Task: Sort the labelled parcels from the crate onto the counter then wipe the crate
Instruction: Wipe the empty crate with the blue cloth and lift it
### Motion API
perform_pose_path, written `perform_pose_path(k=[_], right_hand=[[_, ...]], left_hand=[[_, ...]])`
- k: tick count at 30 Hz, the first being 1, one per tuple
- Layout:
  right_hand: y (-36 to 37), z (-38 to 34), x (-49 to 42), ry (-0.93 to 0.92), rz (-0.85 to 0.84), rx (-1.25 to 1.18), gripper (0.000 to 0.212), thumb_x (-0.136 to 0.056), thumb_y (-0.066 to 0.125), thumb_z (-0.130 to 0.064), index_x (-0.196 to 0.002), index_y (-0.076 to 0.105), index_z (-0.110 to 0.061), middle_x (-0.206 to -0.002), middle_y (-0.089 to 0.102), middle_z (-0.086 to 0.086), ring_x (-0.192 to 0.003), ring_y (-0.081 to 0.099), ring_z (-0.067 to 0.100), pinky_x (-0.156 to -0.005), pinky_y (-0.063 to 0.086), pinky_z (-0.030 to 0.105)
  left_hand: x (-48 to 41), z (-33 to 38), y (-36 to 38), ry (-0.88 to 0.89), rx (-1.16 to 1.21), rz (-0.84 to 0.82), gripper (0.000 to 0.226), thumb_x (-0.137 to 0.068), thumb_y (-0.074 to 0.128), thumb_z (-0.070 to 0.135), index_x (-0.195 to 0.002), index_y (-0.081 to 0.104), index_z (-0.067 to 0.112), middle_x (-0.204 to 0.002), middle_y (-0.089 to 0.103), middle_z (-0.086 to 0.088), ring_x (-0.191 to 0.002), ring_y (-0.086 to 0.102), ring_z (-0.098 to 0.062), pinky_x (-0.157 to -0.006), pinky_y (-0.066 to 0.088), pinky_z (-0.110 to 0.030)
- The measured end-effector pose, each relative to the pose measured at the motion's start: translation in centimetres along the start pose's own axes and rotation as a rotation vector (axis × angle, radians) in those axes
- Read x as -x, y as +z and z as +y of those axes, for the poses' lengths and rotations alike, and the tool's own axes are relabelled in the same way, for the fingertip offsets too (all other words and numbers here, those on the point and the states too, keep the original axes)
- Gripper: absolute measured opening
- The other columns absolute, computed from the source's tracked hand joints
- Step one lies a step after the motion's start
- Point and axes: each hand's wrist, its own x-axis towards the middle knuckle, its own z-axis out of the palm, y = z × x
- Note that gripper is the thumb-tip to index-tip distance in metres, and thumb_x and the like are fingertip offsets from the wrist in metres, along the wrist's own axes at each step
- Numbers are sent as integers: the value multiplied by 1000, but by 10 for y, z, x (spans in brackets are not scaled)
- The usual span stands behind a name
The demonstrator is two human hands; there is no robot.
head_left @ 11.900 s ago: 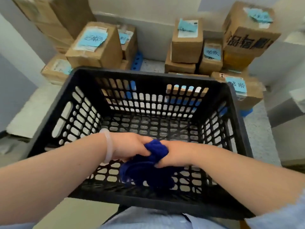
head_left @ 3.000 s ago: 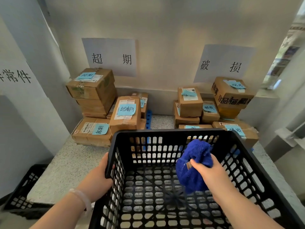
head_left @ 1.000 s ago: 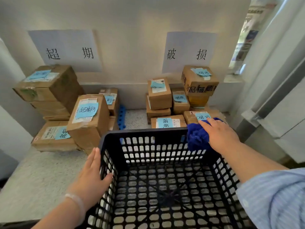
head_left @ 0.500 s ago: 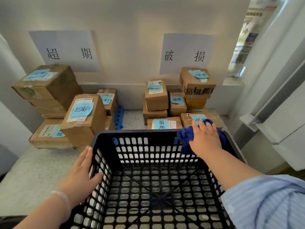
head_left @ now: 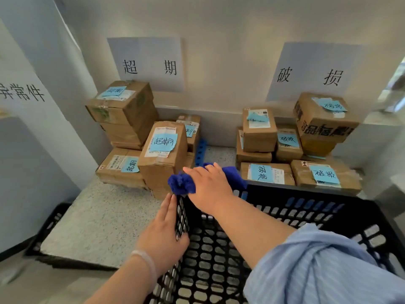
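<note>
Nearest me, my left hand steadies the crate: fingers straight and together, flat against the outside of its left wall, thumb at the rim. No parcel shows in what I can see of the crate's mesh floor, so I judge the sorting done and the wipe in hand. Further out, my right hand presses the cloth onto the far left corner of the rim, fingers nearly straight and close together over it, not bunching it; blue cloth sticks out on both sides of the hand. The next move, I reckon, is to drag the cloth on along the rim, which calls for firm downward pressure while the left hand stops the crate sliding on the counter. Beyond, the parcels sit stacked in two groups against the wall.
</note>
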Motion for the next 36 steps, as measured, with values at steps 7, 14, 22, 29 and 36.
perform_pose_path(k=[7,14,22,29,36], right_hand=[[-6,22,-1,-27,-47,74,69,-92,54,-26,-154,22,-30,-150,39,0,-132,40,26,-113,29,42],[-32,92,72,97,-63,182,77,-93,54,-12,-155,16,-35,-139,41,5,-125,44,28,-98,42,42],[-69,173,166,366,-71,265,69,-97,52,-12,-156,20,-28,-160,23,4,-147,21,25,-121,19,38],[-113,216,226,599,33,123,45,-95,48,-10,-138,52,-22,-140,48,5,-125,47,25,-101,38,33],[-118,207,298,565,-148,38,56,-92,53,-8,-146,45,-18,-155,32,2,-139,37,23,-113,31,34]], left_hand=[[1,3,1,8,-4,-5,89,-94,47,42,-153,-18,29,-159,-22,19,-143,26,-11,-108,38,-28],[3,5,2,-9,-10,-18,89,-96,48,40,-152,-20,32,-156,-21,25,-137,39,-14,-99,45,-26],[3,8,5,-12,15,15,90,-95,55,31,-155,-12,28,-161,-14,17,-146,25,-18,-113,30,-33],[-6,1,12,-17,-12,47,93,-90,64,24,-157,-1,20,-164,-1,7,-149,11,-16,-121,15,-34],[-24,-18,23,-16,-34,139,102,-74,79,11,-155,18,9,-161,20,-8,-147,21,-26,-120,19,-42]])
